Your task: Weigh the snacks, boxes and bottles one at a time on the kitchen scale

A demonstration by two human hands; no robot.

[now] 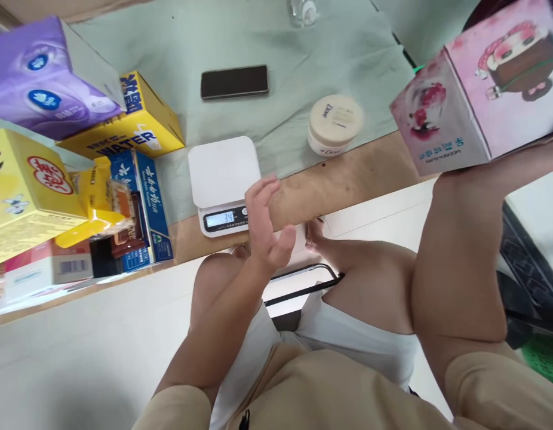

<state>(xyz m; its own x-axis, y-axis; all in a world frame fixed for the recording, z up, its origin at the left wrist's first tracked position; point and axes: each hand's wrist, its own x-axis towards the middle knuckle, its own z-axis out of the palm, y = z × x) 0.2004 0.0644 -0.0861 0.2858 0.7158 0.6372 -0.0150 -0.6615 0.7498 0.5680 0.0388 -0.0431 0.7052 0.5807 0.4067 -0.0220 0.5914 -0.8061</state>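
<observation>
My left hand [267, 224] is at the right edge of a white kitchen scale [225, 170], beside its button. The fingers are loosely curved, the thumb stands apart, and nothing is in the hand; whether a fingertip touches the scale I cannot tell. Its plate is bare and the lit display [226, 218] reads 34. At the right, a pink printed box [512, 89] is tilted above the table's front edge. My right arm [462, 257] bends beneath it and supports it, while the fingers are hidden at the frame's edge.
A dark phone [234, 82] lies behind the scale, and a Dove jar [334, 125] stands near the table edge. A purple tissue pack [43, 83], a yellow WATER box [137, 122], a blue box [148, 203] and snack packs crowd the left. A clear bottle [303, 12] is at the back.
</observation>
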